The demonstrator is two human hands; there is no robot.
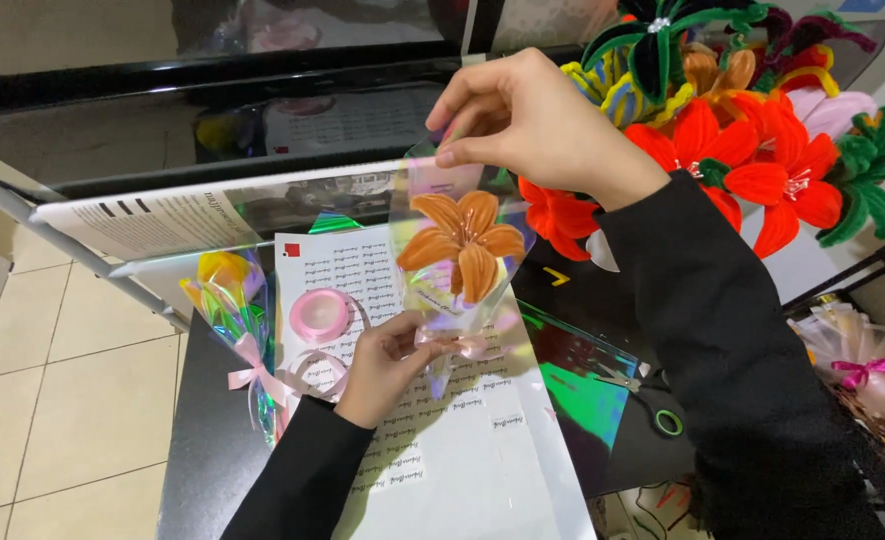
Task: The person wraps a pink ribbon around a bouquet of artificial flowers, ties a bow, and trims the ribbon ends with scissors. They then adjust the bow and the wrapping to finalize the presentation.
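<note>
While the left hand (388, 360) is pinching the gathered neck of a clear iridescent cellophane sleeve (460, 240), the right hand (523, 120) is gripping the sleeve's top edge between thumb and fingertips and drawing it upward. Inside the sleeve an orange fuzzy-wire lily (463, 240) is standing upright, held above a white sheet printed with rows of small labels (443, 440). A pale pink ribbon bow (468, 345) is sitting at the neck, right beside the left thumb.

To do this well, the lower grip should be staying tight on the stem and gather so the flower is not twisting, while the upper fingers are pulling lightly, since the film looks thin and likely to crease. Keeping the petals centred and clear of the film will probably be sparing them from being flattened.

Just left of the sheet, a finished wrapped yellow flower with a pink bow (231, 300) is lying on the dark table (198, 450), with a roll of pink ribbon (320, 315) nearby. Green-handled scissors (648, 400) are lying to the right, well apart from both hands.
</note>
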